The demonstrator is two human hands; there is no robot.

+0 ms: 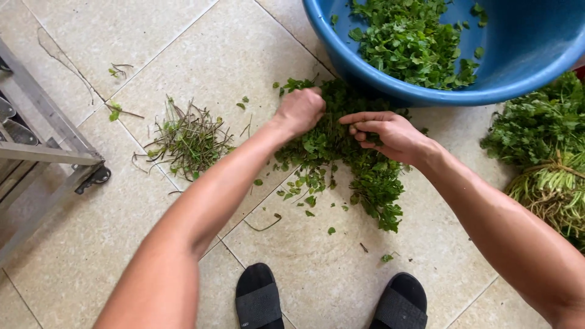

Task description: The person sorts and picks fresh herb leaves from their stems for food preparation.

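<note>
A loose pile of green leafy herbs [341, 164] lies on the tiled floor just in front of a big blue plastic basin [524, 55]. My left hand [300, 109] is closed in a fist on a clump at the pile's upper left. My right hand [390, 135] rests on the pile's upper right, fingers curled and pinching some leaves. The basin holds a heap of picked green leaves [411, 39].
A small heap of discarded stems and roots [189, 140] lies on the floor to the left. Bundled herbs with pale roots [548, 158] sit at the right edge. A metal frame on a castor [55, 155] stands far left. My two black slippers [259, 298] are at the bottom.
</note>
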